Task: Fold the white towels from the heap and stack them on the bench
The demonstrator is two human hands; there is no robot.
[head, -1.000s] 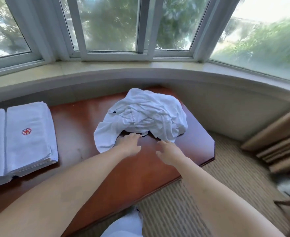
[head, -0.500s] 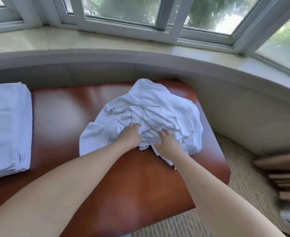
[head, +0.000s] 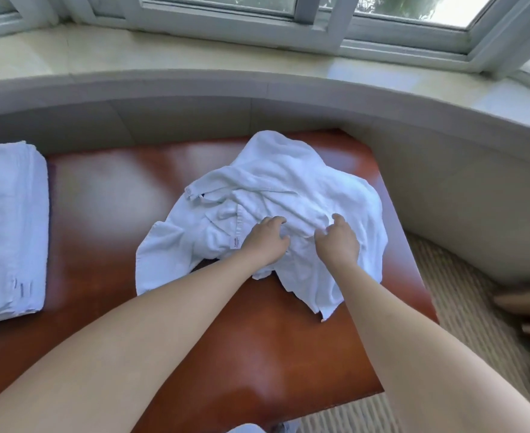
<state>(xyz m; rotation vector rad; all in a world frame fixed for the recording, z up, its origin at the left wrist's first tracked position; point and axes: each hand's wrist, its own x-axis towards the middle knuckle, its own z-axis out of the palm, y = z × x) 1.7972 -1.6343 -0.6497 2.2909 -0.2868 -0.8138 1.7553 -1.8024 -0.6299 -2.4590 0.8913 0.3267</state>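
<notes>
Fingers point(head: 277, 220) of the left hand point(head: 265, 242): curled, white cloth grasped. Fingers point(head: 338, 219) of the right hand point(head: 338, 245): curled, cloth pinched just beside the left. Towel heap point(head: 288, 195): crumpled, held under both hands on the red-brown surface point(head: 107, 214), toward 1 o'clock. Folded towel stack point(head: 7, 232): laid at 9 o'clock, well apart. Window sill point(head: 195, 57): found at 12 o'clock.

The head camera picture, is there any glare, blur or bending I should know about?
Head view: pale glare patches from the window sit on the glossy bench; the wide lens bows the window ledge into a curve; left hand, right hand and heap are fairly sharp, while the folded stack is soft at the frame edge.
</notes>
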